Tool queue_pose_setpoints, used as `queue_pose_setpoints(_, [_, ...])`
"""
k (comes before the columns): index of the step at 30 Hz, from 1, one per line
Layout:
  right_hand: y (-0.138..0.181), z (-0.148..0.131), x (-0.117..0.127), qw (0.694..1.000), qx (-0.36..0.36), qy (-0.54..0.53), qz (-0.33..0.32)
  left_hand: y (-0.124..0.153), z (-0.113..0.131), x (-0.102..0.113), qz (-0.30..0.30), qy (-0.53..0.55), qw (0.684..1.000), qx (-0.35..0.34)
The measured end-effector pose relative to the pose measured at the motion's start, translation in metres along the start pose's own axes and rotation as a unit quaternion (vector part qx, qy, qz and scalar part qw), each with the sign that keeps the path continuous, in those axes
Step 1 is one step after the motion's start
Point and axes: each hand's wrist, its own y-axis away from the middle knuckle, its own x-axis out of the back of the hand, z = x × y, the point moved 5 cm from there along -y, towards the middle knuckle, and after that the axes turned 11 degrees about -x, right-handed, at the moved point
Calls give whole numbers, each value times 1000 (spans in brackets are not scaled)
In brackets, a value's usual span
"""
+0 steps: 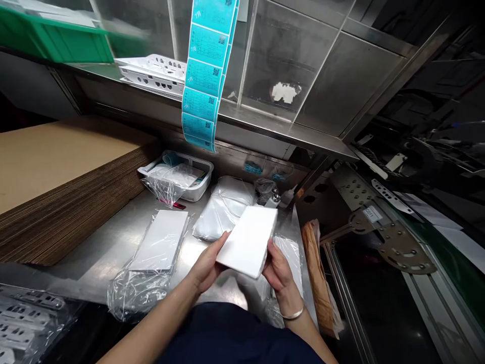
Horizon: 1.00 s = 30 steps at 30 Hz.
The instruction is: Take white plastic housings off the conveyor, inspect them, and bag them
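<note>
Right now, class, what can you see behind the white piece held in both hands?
Behind the white piece, clear plastic bags show past its left edge, on the metal table. Whatever the piece itself covers cannot be seen.

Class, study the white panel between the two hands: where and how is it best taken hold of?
Probably by its two long edges: left hand from the left, right hand from the right. The white panel is a flat slab whose broad, plain face offers little to pinch, while its opposite sides suit one hand each.
</note>
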Motion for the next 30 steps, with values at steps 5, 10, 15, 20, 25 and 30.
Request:
queue_pose_setpoints(5, [32,-1,-25,834,206,502,-102,-1,17,4,-233,-325,865,-303])
queue_pose_setpoints(10, [41,17,-45,715,302,615,-137,17,30,-17,-270,-358,779,-438])
queue_pose_setpoints(15, [39,23,-46,728,291,608,-124,22,33,-22,-258,-319,803,-432])
queue_pose_setpoints(20, [38,26,-42,737,280,602,-129,20,34,-17,-243,-305,818,-423])
queue_pose_setpoints(25, [35,26,-45,747,270,593,-135,20,31,-15,-227,-289,834,-413])
queue_pose_setpoints(30, [20,2,-25,846,239,477,14,-12,35,27,117,23,967,-227])
